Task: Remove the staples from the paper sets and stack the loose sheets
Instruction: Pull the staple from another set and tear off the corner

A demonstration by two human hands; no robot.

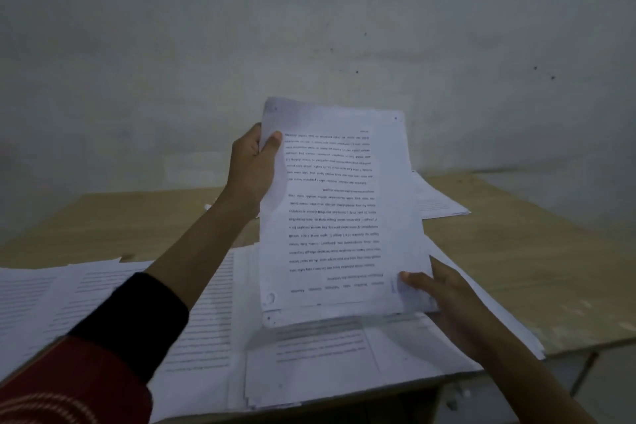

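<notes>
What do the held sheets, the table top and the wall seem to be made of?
Held sheets: thin matte white paper, printed text, bending slightly. Table top: probably wood or laminate board, light brown, grain unclear. Wall: likely painted plaster, matte, speckled.

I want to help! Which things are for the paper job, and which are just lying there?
Job: paper set, held by left hand and right hand; loose sheets below it.
Just lying there: far paper pile, untouched; wooden table; wall.
</notes>
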